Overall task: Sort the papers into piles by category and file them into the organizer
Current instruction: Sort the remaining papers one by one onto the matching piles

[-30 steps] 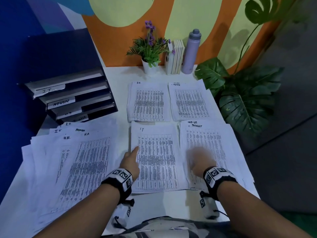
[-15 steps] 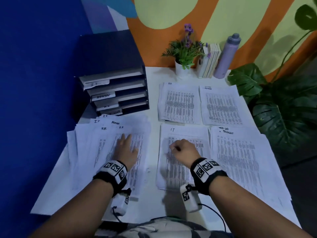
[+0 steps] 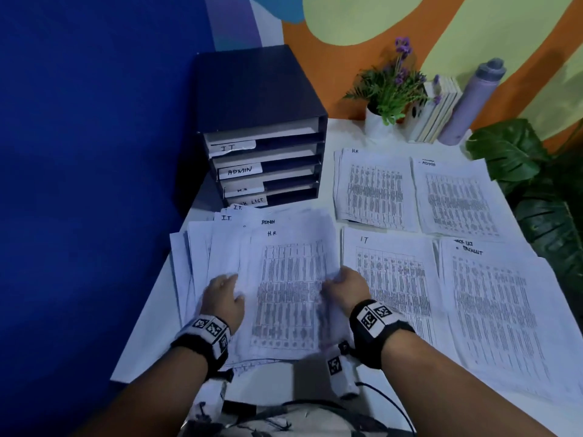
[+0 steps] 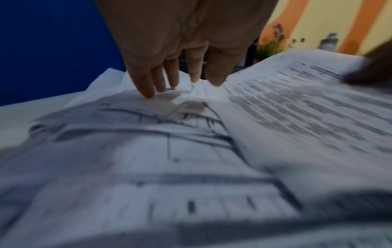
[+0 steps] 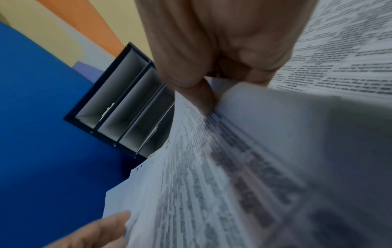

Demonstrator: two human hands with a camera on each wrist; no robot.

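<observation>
From my head, the top sheet (image 3: 288, 288) marked H.R. lies on the unsorted stack (image 3: 195, 257) at the counter's (image 3: 151, 326) left, before the organizer (image 3: 262, 127). My right hand (image 3: 345, 288) pinches its right edge; my left hand (image 3: 222, 299) rests flat on the stack.

At my left wrist, my left hand's fingers (image 4: 146, 83) are straight and spread, tips touching paper.

At my right wrist, thumb (image 5: 199, 94) and curled fingers pinch the sheet's lifted edge (image 5: 191, 151), with the organizer (image 5: 118, 107) beyond.
</observation>
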